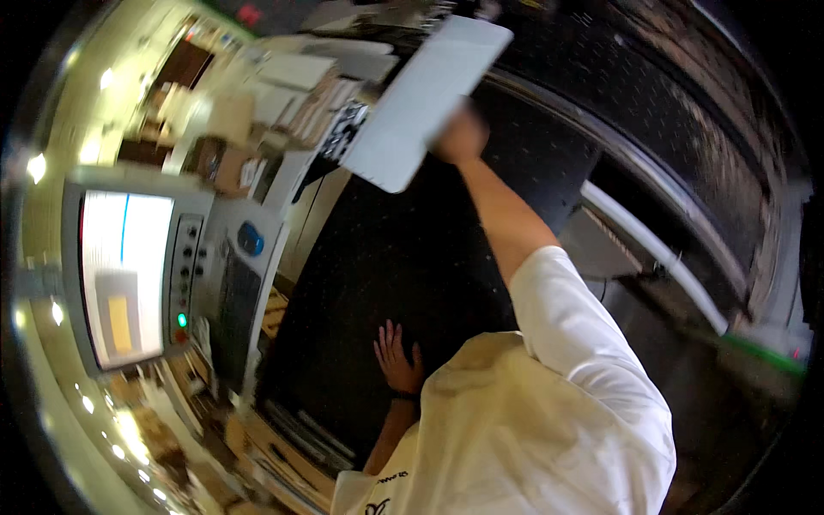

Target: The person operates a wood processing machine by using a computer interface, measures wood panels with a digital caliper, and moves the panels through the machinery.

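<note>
A long white panel (429,99) with rounded corners lies at a slant over the far part of a black worktable (330,283). My right arm reaches far forward to it. The blurred right hand (462,133) is closed at the panel's right long edge, its fingers smeared. Much nearer to me, my left hand (397,359) rests on the black tabletop with fingers spread and holds nothing. A dark band circles the left wrist.
To the left stand a lit monitor (129,275) with knobs, a dark keyboard (238,309) and a blue mouse (250,239). Stacked boards (296,73) and a cardboard box (232,167) lie beyond. A dark machine bed (635,77) and a pale rail (644,240) run along the right.
</note>
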`<state>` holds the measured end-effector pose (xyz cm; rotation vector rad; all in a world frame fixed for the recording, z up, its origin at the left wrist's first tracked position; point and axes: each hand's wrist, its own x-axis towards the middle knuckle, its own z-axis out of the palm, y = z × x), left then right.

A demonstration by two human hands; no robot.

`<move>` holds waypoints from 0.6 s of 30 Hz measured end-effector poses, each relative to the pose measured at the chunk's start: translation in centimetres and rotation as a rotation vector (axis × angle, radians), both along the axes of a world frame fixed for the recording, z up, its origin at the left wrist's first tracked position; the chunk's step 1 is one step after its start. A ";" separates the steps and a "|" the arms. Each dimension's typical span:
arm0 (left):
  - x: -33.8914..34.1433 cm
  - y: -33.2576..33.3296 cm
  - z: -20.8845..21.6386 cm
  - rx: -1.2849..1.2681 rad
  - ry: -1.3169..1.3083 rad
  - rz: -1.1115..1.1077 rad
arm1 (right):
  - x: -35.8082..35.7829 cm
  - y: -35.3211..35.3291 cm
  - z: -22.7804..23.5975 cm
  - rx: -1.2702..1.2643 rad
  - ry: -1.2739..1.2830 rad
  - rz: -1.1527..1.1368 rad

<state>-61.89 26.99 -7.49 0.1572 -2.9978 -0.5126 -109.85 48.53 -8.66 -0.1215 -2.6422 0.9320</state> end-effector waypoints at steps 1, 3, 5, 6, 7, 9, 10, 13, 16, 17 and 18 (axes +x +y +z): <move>0.1 0.2 0.0 -0.015 0.010 0.006 | -0.7 0.0 -0.9 0.082 0.092 0.022; 0.0 0.5 1.0 0.019 -0.037 0.039 | -1.6 0.4 -3.8 0.271 0.359 0.049; -0.2 0.4 1.5 0.043 -0.058 0.071 | -2.0 0.3 -6.0 0.410 0.613 0.062; 0.1 0.1 1.7 0.047 -0.063 0.090 | -2.1 -0.2 -7.1 0.448 0.719 0.070; 0.4 0.0 1.9 0.051 -0.065 0.097 | -2.8 0.1 -8.7 0.557 0.709 0.095; -0.7 0.2 1.4 0.041 -0.104 0.065 | -5.7 3.8 -12.8 0.687 0.867 0.017; -1.2 0.4 1.0 0.039 -0.123 0.034 | -6.5 6.3 -14.6 0.887 0.815 -0.019; -0.1 -0.5 0.9 0.011 -0.174 0.094 | -5.0 1.9 -13.8 0.840 0.623 0.122; 0.1 -0.6 1.2 0.020 -0.151 0.096 | -5.8 2.2 -12.6 0.683 0.560 0.197; -1.5 0.4 0.7 0.054 -0.120 0.030 | -8.7 8.8 -13.7 0.758 0.617 0.135; -0.9 0.0 0.7 0.045 -0.135 0.058 | -7.1 5.8 -13.4 0.746 0.584 0.162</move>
